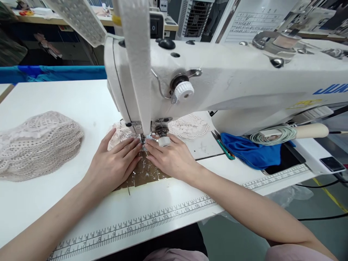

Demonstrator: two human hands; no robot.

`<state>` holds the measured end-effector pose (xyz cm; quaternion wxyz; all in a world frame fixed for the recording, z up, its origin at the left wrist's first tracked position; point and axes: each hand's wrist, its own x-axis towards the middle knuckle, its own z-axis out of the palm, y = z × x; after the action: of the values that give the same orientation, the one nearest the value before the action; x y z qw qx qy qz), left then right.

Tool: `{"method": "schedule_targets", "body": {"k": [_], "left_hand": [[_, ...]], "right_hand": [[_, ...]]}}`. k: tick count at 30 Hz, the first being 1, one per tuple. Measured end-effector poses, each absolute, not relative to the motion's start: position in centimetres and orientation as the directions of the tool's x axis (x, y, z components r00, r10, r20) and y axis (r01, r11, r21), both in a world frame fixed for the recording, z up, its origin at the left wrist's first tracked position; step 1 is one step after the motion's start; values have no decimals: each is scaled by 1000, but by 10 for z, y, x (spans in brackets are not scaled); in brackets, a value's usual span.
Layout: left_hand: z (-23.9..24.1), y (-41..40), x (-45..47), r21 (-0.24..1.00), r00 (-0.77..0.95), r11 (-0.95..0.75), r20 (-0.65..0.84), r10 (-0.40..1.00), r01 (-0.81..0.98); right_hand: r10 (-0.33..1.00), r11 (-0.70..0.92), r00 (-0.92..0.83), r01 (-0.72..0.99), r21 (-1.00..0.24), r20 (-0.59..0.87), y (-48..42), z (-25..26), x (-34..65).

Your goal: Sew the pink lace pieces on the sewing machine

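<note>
My left hand [115, 161] lies flat on a small piece of pale lace [117, 135] just left of the needle, fingers stretched out and pressing it to the table. My right hand [170, 157] rests flat on the right side of the needle, fingertips at the presser foot [143, 139], a white guard [164, 141] on one finger. Both hands sit on the taped brown patch [145, 172] under the white sewing machine [231, 79]. A wide white elastic band [137, 61] hangs down in front of the machine head to the needle.
A heap of pale lace pieces [38, 145] lies at the left of the white table [54, 105]. More lace [190, 126] sits behind the needle. Green-handled snips [223, 146] and a blue cloth [251, 152] lie at the right. A printed ruler [141, 219] runs along the front edge; a phone [332, 164] is far right.
</note>
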<state>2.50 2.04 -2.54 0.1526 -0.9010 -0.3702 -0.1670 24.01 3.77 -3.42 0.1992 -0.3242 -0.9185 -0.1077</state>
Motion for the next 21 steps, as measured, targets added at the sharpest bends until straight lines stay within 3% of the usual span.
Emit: {"method": "schedule_targets", "body": {"k": [9,15,21], "left_hand": [[-18,20,22,-140,648,-665,438,623,734],[-10,23,10,-165,585,-575,413,697,801],[-1,16,7,-216,650,-643,495,576,734]], "right_hand": [[551,766,-699,640,56,456,36,-34,239],[505,852,-781,519,-70,368,26,-25,231],[471,788,-643,614,39,604,22,-20,238]]}}
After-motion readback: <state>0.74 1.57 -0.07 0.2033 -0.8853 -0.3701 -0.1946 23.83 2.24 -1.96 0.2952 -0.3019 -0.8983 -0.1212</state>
